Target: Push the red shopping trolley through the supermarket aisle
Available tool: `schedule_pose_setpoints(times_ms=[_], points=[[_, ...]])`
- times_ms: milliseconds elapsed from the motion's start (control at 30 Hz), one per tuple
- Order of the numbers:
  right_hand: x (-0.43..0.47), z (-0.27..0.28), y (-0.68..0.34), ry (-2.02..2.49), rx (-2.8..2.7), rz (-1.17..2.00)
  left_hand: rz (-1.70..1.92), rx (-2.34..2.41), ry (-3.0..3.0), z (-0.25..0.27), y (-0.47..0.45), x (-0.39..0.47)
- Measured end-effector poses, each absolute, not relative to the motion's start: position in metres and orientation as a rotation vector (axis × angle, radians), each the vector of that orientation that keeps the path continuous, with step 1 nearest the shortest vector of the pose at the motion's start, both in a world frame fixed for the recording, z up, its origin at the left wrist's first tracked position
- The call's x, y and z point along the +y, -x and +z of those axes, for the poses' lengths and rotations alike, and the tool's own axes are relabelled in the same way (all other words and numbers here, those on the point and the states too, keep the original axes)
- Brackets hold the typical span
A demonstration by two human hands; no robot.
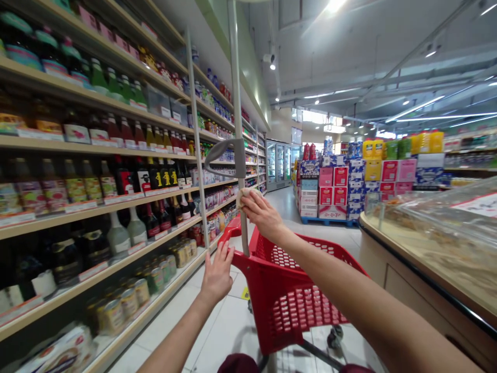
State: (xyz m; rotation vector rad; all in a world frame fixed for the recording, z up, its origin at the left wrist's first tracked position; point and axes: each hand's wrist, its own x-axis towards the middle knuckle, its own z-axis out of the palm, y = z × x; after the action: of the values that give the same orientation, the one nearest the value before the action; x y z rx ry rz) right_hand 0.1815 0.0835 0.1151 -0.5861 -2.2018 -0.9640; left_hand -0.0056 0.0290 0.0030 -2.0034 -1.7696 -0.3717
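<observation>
R hand at pole, prob. w/ cloth

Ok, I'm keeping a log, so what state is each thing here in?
Slim grey metal pole, upright.
Pale fabric cloth, crumpled against it.
Bare right hand, closed over the cloth.
Red perforated plastic cart, standing on wheels.
Bare left hand, loosely open against the cart.
Green glass bottles, upright on a shelf.
White ceiling light, lit.
Distant glass-doored coolers, apparently shut.

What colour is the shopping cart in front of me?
Red: the cart has red side walls pierced with holes, clear in the head view.
</observation>
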Motion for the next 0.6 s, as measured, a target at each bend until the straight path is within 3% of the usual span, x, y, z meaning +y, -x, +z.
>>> schedule_pose_setpoints(times_ms=[200, 433, 500, 600], points=[[0.077, 0.059, -0.190, 0.347, -2.478, -0.977, -0.323, -1.815, 2.004, 0.007, 0.003, 0.028], [0.083, 0.114, -0.173, 0.644, -2.105, -0.777, -0.320, -1.774, 1.985, 0.006, 0.002, 0.028], [0.080, 0.090, -0.168, 0.628, -2.151, -0.748, -0.315, -1.772, 1.984, 0.006, 0.001, 0.028], [0.063, -0.002, -0.166, 0.647, -2.241, -0.720, -0.320, -1.793, 1.984, 0.006, 0.001, 0.028]])
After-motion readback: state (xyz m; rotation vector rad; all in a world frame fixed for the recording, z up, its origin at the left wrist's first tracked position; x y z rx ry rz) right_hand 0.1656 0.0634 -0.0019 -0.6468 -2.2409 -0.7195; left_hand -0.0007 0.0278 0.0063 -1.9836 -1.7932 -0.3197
